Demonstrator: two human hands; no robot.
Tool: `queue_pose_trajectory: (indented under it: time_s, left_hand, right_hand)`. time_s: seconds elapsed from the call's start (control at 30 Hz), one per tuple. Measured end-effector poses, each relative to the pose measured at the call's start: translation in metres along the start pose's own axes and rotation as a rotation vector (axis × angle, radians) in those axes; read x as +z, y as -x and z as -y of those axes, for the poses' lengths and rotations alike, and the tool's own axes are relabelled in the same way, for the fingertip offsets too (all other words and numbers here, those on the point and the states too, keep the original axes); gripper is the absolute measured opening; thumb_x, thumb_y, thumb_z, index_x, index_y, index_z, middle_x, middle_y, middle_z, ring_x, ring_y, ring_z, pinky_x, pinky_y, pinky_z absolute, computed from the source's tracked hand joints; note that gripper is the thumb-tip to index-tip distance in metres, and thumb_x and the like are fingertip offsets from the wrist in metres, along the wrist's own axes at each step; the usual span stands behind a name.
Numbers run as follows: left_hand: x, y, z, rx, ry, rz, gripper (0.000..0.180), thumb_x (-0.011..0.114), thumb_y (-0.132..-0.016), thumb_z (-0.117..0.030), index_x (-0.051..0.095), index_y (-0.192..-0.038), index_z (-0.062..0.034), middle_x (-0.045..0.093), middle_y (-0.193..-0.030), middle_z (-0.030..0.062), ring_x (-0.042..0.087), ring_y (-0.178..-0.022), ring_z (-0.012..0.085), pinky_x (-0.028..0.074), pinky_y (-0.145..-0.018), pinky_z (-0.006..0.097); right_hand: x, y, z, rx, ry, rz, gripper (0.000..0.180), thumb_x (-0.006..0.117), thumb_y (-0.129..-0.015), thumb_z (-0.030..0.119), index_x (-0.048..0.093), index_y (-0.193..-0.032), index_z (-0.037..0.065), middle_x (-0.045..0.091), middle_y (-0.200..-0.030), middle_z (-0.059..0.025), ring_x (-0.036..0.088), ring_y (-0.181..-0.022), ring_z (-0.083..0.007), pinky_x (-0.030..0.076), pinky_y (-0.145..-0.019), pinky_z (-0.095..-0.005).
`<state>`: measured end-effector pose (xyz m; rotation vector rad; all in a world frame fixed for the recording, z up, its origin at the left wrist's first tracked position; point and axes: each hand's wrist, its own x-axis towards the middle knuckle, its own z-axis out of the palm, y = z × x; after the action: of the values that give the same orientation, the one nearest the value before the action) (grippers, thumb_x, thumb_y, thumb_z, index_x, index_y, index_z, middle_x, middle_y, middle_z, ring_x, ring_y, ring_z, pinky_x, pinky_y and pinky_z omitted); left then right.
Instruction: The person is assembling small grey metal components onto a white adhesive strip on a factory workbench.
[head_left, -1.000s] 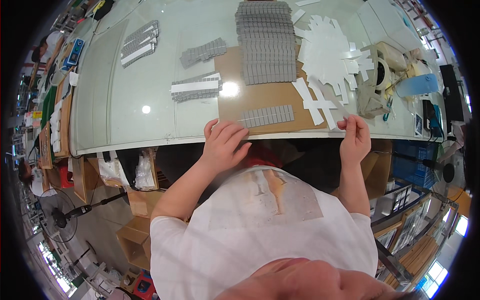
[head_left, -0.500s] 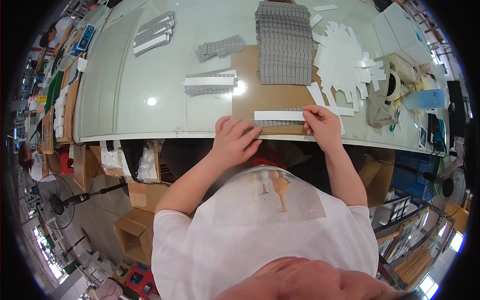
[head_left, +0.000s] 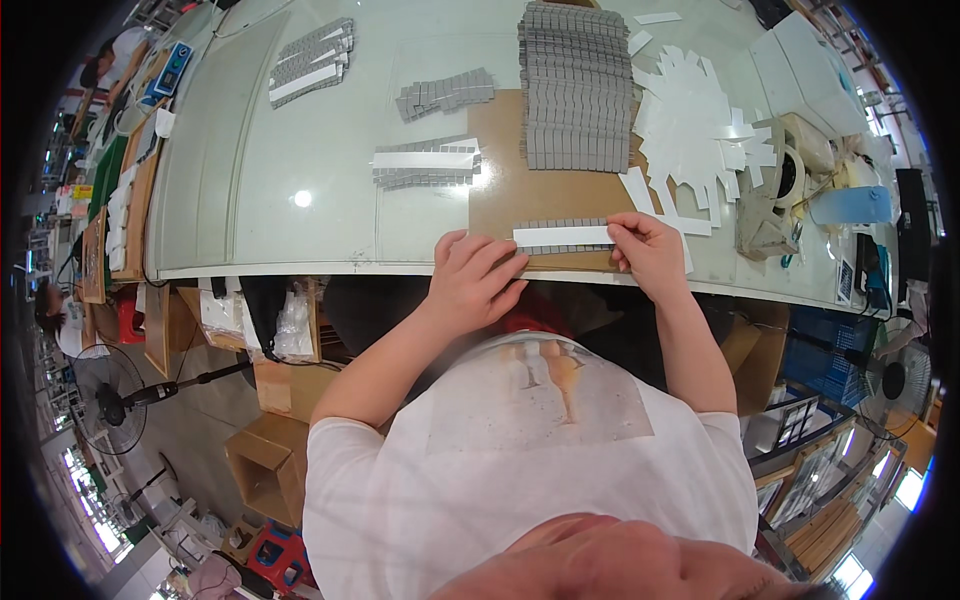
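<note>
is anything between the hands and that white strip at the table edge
Nothing visible. The left hand presses the near left end of the white strip, and the right hand pinches its right end. The strip lies on a row of grey pieces on the brown board.

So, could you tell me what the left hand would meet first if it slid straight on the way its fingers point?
Probably the white strip, just beyond the left hand; its fingertips already reach that end.

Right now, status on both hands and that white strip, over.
Left hand flat at strip's left end. Right hand pinching right end. White strip lying along grey pad row on brown board. Nothing in the way.
</note>
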<state>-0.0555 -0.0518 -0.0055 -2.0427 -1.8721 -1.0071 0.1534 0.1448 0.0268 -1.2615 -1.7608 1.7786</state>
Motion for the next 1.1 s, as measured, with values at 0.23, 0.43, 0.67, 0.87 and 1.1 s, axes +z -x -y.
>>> queue_pose_trajectory:
  time_s: [0.23,0.43,0.67,0.87,1.1]
  left_hand:
    - [-0.001,-0.003,-0.002,-0.001,-0.009,0.008,0.038,0.079,-0.078,-0.025,0.071,-0.113,-0.0151,0.065,-0.119,-0.0007,0.057,-0.108,0.0206,0.036,-0.102,0.047]
    - [-0.002,-0.004,-0.002,0.004,0.014,0.012,0.039,0.079,-0.076,-0.023,0.071,-0.113,-0.0148,0.065,-0.120,-0.0005,0.058,-0.109,0.0207,0.037,-0.101,0.045]
    - [-0.002,-0.004,-0.002,0.007,0.001,0.020,0.039,0.079,-0.075,-0.022,0.071,-0.112,-0.0154,0.065,-0.121,-0.0009,0.058,-0.109,0.0205,0.037,-0.102,0.045]
    - [-0.001,-0.001,-0.003,-0.012,-0.025,0.023,0.038,0.079,-0.075,-0.022,0.071,-0.112,-0.0164,0.064,-0.122,-0.0018,0.058,-0.109,0.0199,0.036,-0.104,0.045]
    - [-0.001,-0.002,-0.004,0.004,-0.012,0.009,0.038,0.079,-0.074,-0.021,0.072,-0.111,-0.0157,0.064,-0.122,-0.0006,0.057,-0.109,0.0217,0.039,-0.101,0.044]
  right_hand:
    - [-0.002,-0.003,-0.002,0.002,0.012,0.018,0.017,0.068,-0.098,0.009,0.072,-0.109,-0.003,0.066,-0.075,-0.0020,0.059,-0.059,-0.0060,0.047,-0.053,-0.0221]
    - [0.000,-0.002,0.004,0.050,0.007,-0.010,0.019,0.068,-0.097,0.010,0.071,-0.110,-0.003,0.067,-0.076,-0.0026,0.059,-0.059,-0.0063,0.047,-0.053,-0.0221]
    - [-0.019,0.013,0.000,-0.022,0.000,-0.205,0.019,0.068,-0.097,0.011,0.071,-0.112,-0.002,0.068,-0.084,-0.0033,0.060,-0.061,-0.0071,0.051,-0.057,-0.0234]
    - [-0.103,0.020,-0.001,-0.705,0.636,-0.950,0.016,0.072,-0.093,0.010,0.072,-0.108,0.003,0.069,-0.093,-0.0064,0.064,-0.082,-0.0132,0.053,-0.072,-0.0281]
    - [-0.255,-0.016,-0.013,-0.172,0.247,-0.855,0.022,0.079,-0.090,0.021,0.073,-0.101,0.003,0.070,-0.095,-0.0025,0.062,-0.089,-0.0125,0.047,-0.081,-0.0280]
